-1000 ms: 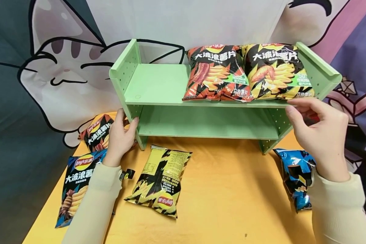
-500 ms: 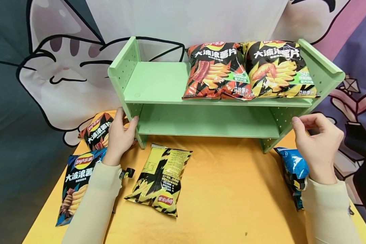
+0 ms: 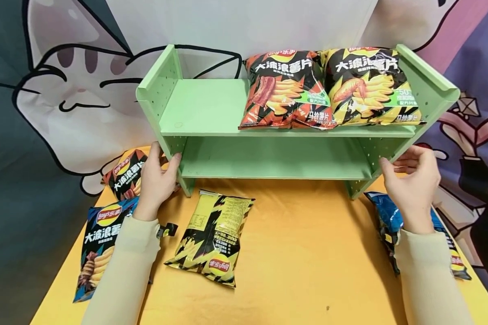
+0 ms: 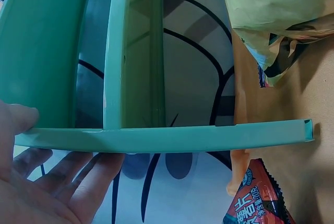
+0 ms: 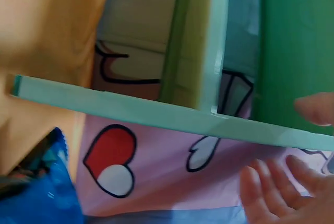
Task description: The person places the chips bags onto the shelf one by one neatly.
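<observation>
A light green two-tier shelf (image 3: 276, 158) stands at the back of the table. My left hand (image 3: 156, 183) grips its left side panel, thumb on the inner face and fingers on the outer face, as the left wrist view also shows. At the right side panel (image 5: 151, 115), my right hand (image 3: 415, 185) has its thumb on the inner side and loosely bent fingers outside; the right wrist view shows a gap between those fingers and the panel. A red-and-black chip bag (image 3: 286, 90) and a yellow-and-black chip bag (image 3: 370, 88) lean side by side on the upper tier.
A yellow chip bag (image 3: 211, 239) lies back side up on the orange table (image 3: 301, 253). Blue (image 3: 101, 243) and red (image 3: 126, 176) chip bags lie left of the shelf. Partly behind my right forearm is another blue bag (image 3: 384, 216). A cartoon-print cloth (image 3: 81, 126) hangs behind.
My right hand has come down from the upper tier's front right corner to the right side panel's lower part. The left hand has stayed on the left panel.
</observation>
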The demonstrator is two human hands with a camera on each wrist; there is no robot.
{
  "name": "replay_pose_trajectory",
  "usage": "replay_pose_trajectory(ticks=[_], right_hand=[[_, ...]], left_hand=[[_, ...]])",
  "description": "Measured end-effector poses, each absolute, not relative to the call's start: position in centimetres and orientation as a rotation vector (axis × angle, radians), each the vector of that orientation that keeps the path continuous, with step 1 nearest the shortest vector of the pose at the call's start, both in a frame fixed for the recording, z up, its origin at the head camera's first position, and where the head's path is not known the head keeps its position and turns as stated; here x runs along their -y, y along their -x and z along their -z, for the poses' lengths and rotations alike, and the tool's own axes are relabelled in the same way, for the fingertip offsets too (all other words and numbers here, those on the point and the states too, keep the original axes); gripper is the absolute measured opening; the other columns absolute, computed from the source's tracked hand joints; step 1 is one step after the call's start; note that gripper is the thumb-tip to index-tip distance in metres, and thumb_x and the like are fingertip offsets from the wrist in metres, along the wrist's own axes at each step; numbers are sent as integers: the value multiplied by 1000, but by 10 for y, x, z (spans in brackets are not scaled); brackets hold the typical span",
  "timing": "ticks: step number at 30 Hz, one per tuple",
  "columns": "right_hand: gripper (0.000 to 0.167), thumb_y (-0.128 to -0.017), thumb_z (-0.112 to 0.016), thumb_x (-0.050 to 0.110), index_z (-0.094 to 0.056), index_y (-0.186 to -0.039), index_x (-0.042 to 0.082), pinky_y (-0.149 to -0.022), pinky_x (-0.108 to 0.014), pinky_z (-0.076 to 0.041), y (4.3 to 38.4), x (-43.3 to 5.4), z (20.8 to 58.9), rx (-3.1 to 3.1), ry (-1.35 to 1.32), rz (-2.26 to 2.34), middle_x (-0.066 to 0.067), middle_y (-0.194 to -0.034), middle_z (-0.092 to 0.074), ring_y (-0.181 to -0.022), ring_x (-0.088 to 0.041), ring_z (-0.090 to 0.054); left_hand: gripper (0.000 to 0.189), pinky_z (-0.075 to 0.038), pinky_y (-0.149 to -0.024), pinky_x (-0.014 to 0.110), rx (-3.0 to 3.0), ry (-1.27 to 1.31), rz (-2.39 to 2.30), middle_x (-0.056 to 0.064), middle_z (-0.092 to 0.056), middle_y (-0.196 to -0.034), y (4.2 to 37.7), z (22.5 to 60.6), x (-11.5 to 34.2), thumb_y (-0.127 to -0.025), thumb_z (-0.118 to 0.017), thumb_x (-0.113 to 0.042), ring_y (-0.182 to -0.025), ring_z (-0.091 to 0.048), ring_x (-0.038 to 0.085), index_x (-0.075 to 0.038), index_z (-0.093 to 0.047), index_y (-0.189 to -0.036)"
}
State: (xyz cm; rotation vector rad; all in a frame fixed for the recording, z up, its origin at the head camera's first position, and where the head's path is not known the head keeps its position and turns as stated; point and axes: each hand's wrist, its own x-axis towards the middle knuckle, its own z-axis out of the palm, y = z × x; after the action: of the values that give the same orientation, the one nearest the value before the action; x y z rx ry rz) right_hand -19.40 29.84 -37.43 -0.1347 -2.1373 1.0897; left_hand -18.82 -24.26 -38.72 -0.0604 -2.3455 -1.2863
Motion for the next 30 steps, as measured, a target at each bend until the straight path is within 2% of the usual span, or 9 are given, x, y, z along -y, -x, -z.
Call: replay_pose_trajectory(ticks=[3, 7, 11, 13, 16, 18, 19, 25, 30], right_hand=[[43, -91, -75, 25, -65, -130, 11, -71, 0, -43, 201, -305, 384, 2321, 115, -990, 14, -106, -63, -81, 17, -55], [46, -96, -68, 34, -63, -137, 13, -64, 3, -36, 207, -308, 396, 2457, 39, -900, -12, -117, -73, -76, 28, -46], [41, -96, -69, 32, -68, -127, 6, -58, -1, -33, 213, -308, 408, 2474, -32, -847, -24, -105, -75, -69, 28, -41], [36, -96, -69, 31, -72, -118, 2, -57, -5, -33, 214, -308, 413, 2473, -54, -818, -25, -96, -76, -67, 18, -48], [35, -98, -67, 31, -73, -114, 0, -56, -12, -34, 215, -309, 416, 2500, -66, -804, -27, -94, -75, -70, -13, -65], [36, -101, -63, 33, -72, -112, 0, -57, -18, -36, 214, -310, 415, 2541, -63, -804, -28, -94, -74, -75, -32, -66], [37, -102, -61, 34, -72, -109, -1, -56, -21, -36, 214, -311, 415, 2563, -59, -807, -27, -91, -73, -74, -37, -64], [44, -107, -50, 38, -62, -82, 4, -48, -31, -33, 216, -313, 416, 2644, -49, -812, -15, -64, -61, -52, -19, -46], [46, -108, -46, 39, -58, -80, 5, -46, -32, -30, 217, -313, 418, 2661, -47, -826, -8, -57, -53, -47, -17, -40]], left_hand=[[49, -58, -94, 56, 2347, 66, 1285, 14, -60, -147, 188, 386, 243, -105, -56, -34, -126, -65, 37, -10, -48, -147], [49, -57, -95, 57, 2339, 73, 1281, 15, -61, -146, 188, 386, 243, -105, -56, -34, -126, -65, 37, -10, -48, -147], [49, -56, -97, 57, 2332, 73, 1283, 14, -60, -147, 188, 386, 243, -105, -56, -33, -126, -65, 37, -11, -48, -147], [49, -56, -99, 56, 2333, 74, 1287, 14, -59, -148, 187, 387, 243, -105, -56, -33, -127, -64, 37, -11, -47, -148], [50, -55, -99, 56, 2336, 76, 1288, 14, -59, -149, 187, 387, 243, -105, -56, -33, -128, -64, 37, -11, -47, -149], [50, -55, -99, 56, 2335, 76, 1286, 14, -59, -149, 187, 387, 243, -105, -56, -32, -128, -64, 37, -11, -47, -149], [49, -56, -99, 56, 2334, 76, 1283, 14, -59, -149, 187, 387, 243, -105, -56, -33, -128, -64, 37, -11, -47, -149], [49, -55, -101, 56, 2328, 82, 1281, 16, -59, -147, 189, 387, 243, -105, -56, -32, -128, -63, 38, -9, -47, -148], [49, -56, -99, 57, 2330, 83, 1289, 15, -58, -148, 189, 388, 243, -105, -56, -32, -128, -64, 38, -10, -47, -148]])
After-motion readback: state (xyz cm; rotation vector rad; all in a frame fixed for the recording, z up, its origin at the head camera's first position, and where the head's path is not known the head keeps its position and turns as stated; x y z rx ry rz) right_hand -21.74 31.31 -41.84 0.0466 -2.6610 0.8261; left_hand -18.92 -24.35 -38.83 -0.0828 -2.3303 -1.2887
